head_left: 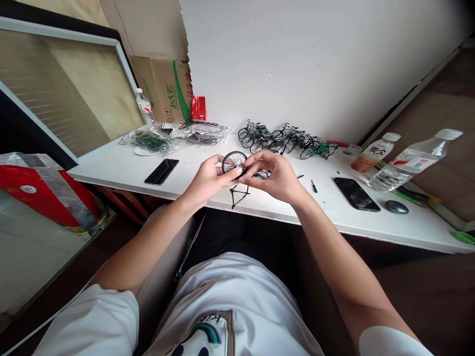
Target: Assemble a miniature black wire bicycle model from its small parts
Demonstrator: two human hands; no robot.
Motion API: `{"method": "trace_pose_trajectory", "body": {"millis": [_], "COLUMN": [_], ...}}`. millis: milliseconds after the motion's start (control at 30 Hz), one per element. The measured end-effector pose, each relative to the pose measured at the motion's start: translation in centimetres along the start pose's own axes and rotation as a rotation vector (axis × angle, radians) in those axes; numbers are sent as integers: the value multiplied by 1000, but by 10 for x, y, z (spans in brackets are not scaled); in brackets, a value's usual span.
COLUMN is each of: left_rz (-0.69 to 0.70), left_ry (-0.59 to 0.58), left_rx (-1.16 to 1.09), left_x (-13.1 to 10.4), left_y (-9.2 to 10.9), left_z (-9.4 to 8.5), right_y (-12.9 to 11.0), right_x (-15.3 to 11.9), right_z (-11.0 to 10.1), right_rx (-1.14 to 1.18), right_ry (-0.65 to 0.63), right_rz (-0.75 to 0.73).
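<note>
Surveying, largest to smallest:
Work surface: long white tabletop (111, 170) against the white wall; both hands are raised just above its near edge.
Background items: row of finished green and black miniature bicycles (285, 138) at the wall, well beyond the hands; clear plastic bags of parts (178, 134) at far left; two black phones, one left (162, 171) and one right (356, 194).
Left hand (206, 183): fingers curled, thumb and fingertips pinched on the lower left rim of the wheel.
Right hand (276, 175): fingers bent over from the right, tips closed at the wheel's hub side; exact contact point hidden by the fingers.
Held item: small black-tyred spoked model wheel (233, 161), upright, with a thin black wire stand frame (239, 194) hanging beneath it.
Key relation: wheel lies between the two hands, right of the left fingertips and left of the right fingertips. Frame's long axis runs downward toward the tabletop edge. Both hands are equally close.
</note>
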State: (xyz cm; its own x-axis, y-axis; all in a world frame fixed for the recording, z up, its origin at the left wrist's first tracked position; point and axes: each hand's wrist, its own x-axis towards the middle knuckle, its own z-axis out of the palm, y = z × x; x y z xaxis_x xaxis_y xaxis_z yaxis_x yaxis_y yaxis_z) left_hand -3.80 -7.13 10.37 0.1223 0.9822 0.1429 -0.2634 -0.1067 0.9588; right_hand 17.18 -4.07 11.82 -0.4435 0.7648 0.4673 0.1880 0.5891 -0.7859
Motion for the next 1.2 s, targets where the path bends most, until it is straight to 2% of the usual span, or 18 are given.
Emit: {"method": "trace_pose_trajectory", "body": {"millis": [267,733,1200], "left_rz": [4,-87,-81], "left_ry": [-5,-82,-130], "left_rx": [-18,-69,-30], "left_x": [-2,0,-2], "left_y": [-1,1,5], "left_z": [2,-2,-5], "right_y": [-2,1,-3], "right_x": [-1,1,0], "right_z": [4,-1,-2], "right_rx": [6,162,136], "right_ry": [61,-46,-90], "right_rz": [-35,2,-13]}}
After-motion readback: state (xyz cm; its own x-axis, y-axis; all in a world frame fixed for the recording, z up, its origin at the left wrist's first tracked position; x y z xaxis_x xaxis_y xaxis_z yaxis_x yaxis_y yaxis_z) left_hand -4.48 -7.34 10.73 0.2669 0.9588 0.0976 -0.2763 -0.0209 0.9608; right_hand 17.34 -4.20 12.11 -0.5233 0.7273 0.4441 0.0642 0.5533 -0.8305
